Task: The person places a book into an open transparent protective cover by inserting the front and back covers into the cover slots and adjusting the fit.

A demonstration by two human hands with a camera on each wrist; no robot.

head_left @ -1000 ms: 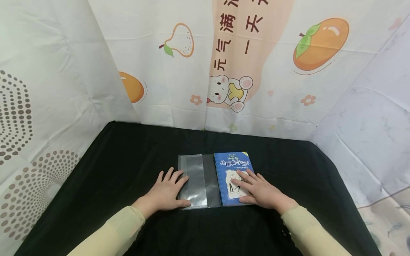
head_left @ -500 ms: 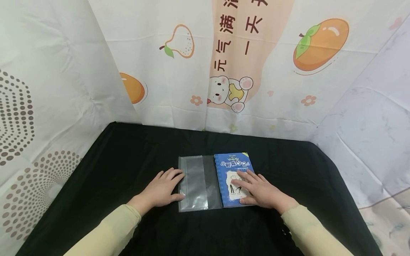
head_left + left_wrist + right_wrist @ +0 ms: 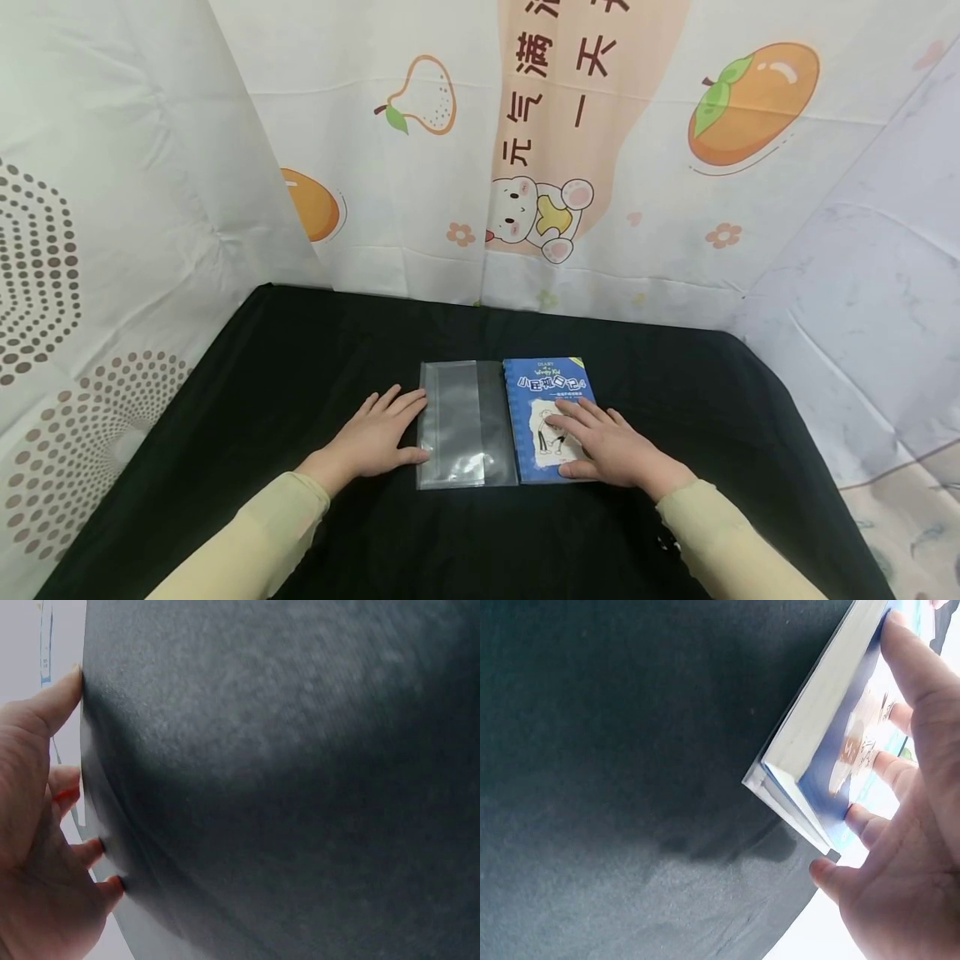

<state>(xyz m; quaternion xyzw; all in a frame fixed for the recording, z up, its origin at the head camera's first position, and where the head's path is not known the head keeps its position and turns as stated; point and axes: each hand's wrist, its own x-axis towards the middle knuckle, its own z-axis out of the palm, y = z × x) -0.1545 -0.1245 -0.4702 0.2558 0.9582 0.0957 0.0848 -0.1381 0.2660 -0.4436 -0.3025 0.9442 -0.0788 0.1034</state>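
Observation:
A blue paperback book [image 3: 546, 375] with a cartoon figure on its front lies on the right part of an opened clear plastic book cover [image 3: 459, 425]. My right hand [image 3: 611, 446] rests on the book's front with its fingers spread; in the right wrist view, fingertips touch the book [image 3: 832, 750] and the little finger reaches past its edge. The left flap of the cover lies flat and shiny. Beside its outer edge is my left hand [image 3: 371, 437], fingers spread, thumb and fingertips at that edge. In the left wrist view the fingertips [image 3: 94, 851] touch the dark cloth.
Black cloth [image 3: 465, 542] covers the table. White printed curtains [image 3: 615, 283] rise behind the table's far edge and on both sides. A small, unclear bright object [image 3: 667, 543] shows by the right sleeve.
My left hand has slid slightly left, from lying over the cover's flap to its outer edge. The right hand stays on the book, which has barely moved.

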